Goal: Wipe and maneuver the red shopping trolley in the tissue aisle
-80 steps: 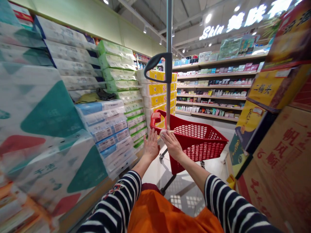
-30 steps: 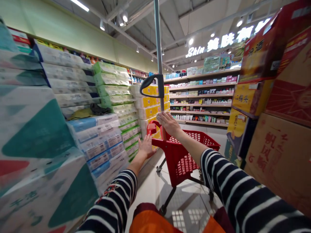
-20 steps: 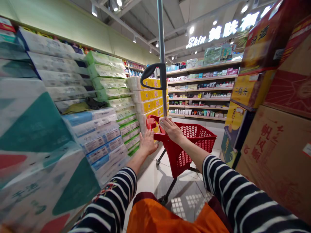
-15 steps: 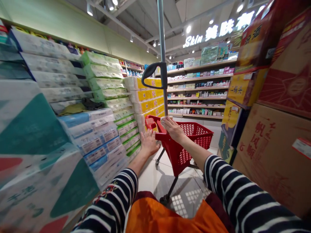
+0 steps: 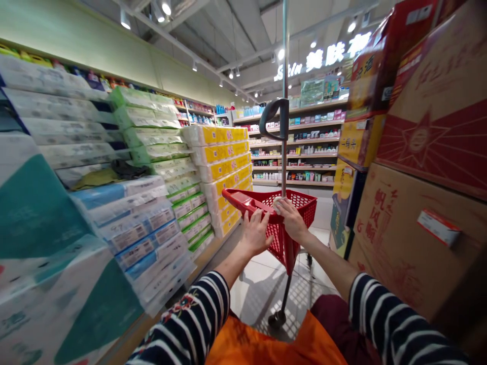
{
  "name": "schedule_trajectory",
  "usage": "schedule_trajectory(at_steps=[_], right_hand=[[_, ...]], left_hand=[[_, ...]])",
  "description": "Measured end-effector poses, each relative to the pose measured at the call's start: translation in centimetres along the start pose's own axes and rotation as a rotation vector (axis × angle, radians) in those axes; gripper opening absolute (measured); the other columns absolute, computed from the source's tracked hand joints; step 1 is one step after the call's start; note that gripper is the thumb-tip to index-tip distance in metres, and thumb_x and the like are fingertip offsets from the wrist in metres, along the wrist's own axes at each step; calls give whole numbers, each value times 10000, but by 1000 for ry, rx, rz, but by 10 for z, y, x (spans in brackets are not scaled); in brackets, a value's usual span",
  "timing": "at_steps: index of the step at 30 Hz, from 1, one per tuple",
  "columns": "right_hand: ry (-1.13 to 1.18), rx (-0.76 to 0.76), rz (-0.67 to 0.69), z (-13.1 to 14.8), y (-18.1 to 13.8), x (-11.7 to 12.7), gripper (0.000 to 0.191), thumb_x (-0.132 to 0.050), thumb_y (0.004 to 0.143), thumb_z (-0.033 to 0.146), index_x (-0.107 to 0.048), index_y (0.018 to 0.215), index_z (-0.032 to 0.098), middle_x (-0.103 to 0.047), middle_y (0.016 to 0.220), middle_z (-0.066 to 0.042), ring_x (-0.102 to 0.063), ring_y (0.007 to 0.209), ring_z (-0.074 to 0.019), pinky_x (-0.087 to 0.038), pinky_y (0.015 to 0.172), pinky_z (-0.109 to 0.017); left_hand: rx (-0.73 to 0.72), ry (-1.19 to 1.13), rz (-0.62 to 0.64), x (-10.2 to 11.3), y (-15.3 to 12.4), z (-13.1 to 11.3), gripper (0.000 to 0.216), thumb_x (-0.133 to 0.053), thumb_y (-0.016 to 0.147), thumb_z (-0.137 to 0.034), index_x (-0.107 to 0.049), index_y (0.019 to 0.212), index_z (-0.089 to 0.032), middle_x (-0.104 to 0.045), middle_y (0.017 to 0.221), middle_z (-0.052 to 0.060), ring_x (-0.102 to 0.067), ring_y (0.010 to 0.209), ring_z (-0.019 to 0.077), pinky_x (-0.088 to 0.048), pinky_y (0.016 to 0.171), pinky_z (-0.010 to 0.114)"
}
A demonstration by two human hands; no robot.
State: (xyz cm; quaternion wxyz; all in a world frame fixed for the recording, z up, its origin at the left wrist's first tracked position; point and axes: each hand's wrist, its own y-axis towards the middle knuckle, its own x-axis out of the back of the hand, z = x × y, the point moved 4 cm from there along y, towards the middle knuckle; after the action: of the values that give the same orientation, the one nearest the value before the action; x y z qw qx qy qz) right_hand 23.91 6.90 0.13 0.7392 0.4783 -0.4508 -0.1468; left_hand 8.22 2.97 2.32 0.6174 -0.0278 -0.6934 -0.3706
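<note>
A red plastic shopping cart (image 5: 300,203) stands in front of me, one corner toward me. My left hand (image 5: 255,233) is at the near rim, fingers spread and the tips resting at the red edge; it holds nothing that I can see. Further right, my right hand (image 5: 292,219) presses a small white cloth (image 5: 277,204) against the rim near the foot of the metal pole (image 5: 284,162). Only a bit of the cloth shows past the fingers. A dark grey loop handle (image 5: 274,119) is fixed on the pole above both hands.
Stacks of packaged tissue line the left: blue-white packs (image 5: 140,218), green packs (image 5: 190,213) and yellow packs (image 5: 224,157). Cardboard boxes (image 5: 411,233) rise close on the right. Behind the cart are shelves (image 5: 304,144) of small bottles. A caster (image 5: 277,319) rests on the tiled floor.
The cart has turned, and its red handle end shows more at the left. Both hands sit further right in view, and the left is nearer the right. The whole view has shifted.
</note>
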Motion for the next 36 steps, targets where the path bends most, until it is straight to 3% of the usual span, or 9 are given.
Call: schedule_trajectory(at_steps=[6, 10, 15, 21, 25, 28, 36], right_hand=[[91, -251, 39, -31, 3, 20, 368, -395, 831, 136, -630, 1110, 187, -639, 1141, -80, -587, 1069, -198, -469, 952, -410], [5, -259, 101, -12, 15, 25, 393, -417, 798, 113, -616, 1132, 173, -623, 1169, -83, -569, 1094, -205, -453, 961, -378], [-194, -270, 215, 16, 38, 22, 337, -415, 834, 145, -637, 1087, 168, -645, 1098, -105, -586, 1029, -221, -455, 902, -348], [-275, -250, 392, 19, 45, 28, 275, -412, 857, 194, -683, 907, 206, -681, 929, -85, -605, 905, -204, -455, 798, -294], [-337, -279, 281, 36, 27, 30, 323, -433, 815, 144, -610, 1081, 189, -598, 1144, -115, -523, 1038, -259, -403, 894, -395], [-320, -350, 177, 46, 14, 26, 389, -464, 810, 204, -527, 1192, 165, -482, 1285, -157, -395, 1158, -324, -362, 921, -507], [-184, -284, 75, 49, -2, 29, 325, -492, 816, 221, -557, 1130, 165, -515, 1212, -146, -415, 1114, -282, -335, 958, -454]], left_hand=[[190, 3, 167, -11, 22, 35, 746, -490, 770, -432, -214, 1423, -197, -215, 1506, 96, -174, 1377, 285, -78, 1106, 557], [154, 26, 241, -14, 34, 35, 775, -499, 755, -467, -221, 1420, -184, -175, 1517, 100, -124, 1389, 289, -41, 1094, 580], [101, 41, 254, -7, 53, 23, 719, -505, 755, -414, -282, 1394, -169, -308, 1466, 129, -209, 1368, 269, -27, 1089, 583], [22, 16, 309, -19, 65, 18, 770, -515, 745, -377, -199, 1421, -190, -139, 1525, 81, -112, 1395, 251, -67, 1090, 583], [5, 19, 271, -29, 58, 13, 764, -485, 762, -367, -171, 1431, -174, -125, 1528, 84, -95, 1397, 256, -55, 1096, 575], [23, 28, 241, -29, 50, 8, 796, -503, 747, -399, -169, 1434, -175, -121, 1529, 87, -80, 1397, 269, -23, 1098, 570], [53, 45, 219, -17, 28, -5, 821, -511, 719, -413, -186, 1430, -161, -160, 1521, 93, -86, 1393, 281, -23, 1106, 551]])
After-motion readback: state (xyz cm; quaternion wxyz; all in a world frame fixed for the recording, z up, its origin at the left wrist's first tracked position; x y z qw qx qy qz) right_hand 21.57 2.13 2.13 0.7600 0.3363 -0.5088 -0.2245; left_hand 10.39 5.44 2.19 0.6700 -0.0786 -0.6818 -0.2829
